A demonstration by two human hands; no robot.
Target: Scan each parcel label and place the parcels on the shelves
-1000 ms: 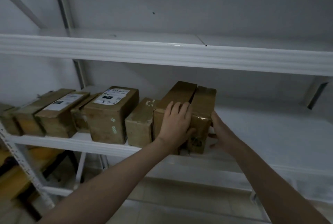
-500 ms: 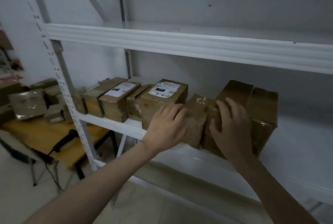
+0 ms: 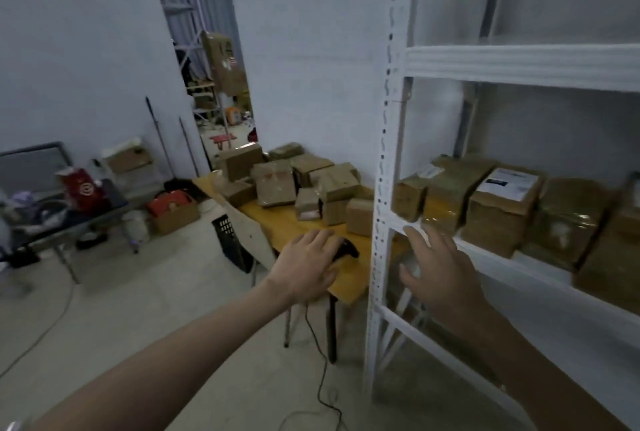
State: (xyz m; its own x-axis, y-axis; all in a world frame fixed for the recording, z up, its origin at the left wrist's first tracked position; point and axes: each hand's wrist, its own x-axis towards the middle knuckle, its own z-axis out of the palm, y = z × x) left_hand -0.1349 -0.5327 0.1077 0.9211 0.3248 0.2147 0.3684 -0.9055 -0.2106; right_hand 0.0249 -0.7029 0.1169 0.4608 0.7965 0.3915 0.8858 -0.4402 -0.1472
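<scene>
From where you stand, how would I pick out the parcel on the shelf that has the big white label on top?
Start at the white shelving unit on the right and follow its middle shelf, which holds a row of brown parcels. The labelled parcel stands third from the upright post. Only it has a large white sheet with black print across its top; the parcel at the post end shows just a small pale label.

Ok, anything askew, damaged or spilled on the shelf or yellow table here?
Nothing clearly wrong. Parcels sit in a row on the shelf; more lie in a loose heap on the yellow table. Blur hides fine damage.
</scene>
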